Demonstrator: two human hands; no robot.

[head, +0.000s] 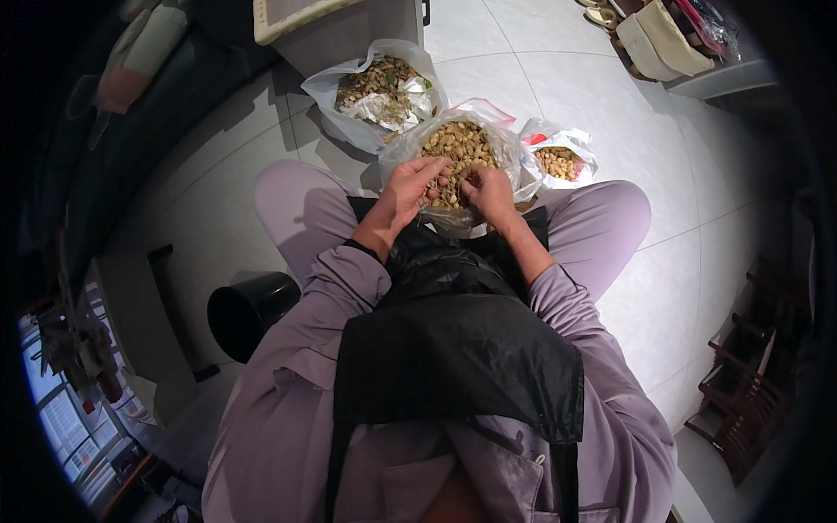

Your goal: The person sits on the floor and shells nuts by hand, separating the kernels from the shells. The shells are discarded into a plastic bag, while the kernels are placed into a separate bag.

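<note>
A clear plastic bag (397, 157) full of unshelled peanuts (458, 140) sits between my knees, its mouth open. Over its left side, my left hand (413, 185) has its fingers bent around thin, stringy peanut stems (433, 185). My right hand (489, 195) is over the right side of the same bag, fingers curled down toward the nuts. Its fingertips are partly hidden, so whether they pinch a peanut is unclear. A smaller white bag (588, 145) to the right holds paler nuts (558, 162).
Beyond on the left, another plastic bag (320, 84) holds brown plant scraps (379, 78) and crumpled white paper (373, 106). A black bin (252, 314) stands by my left leg. A cabinet (346, 39) rises behind the bags. Wooden chairs (745, 392) are at the right.
</note>
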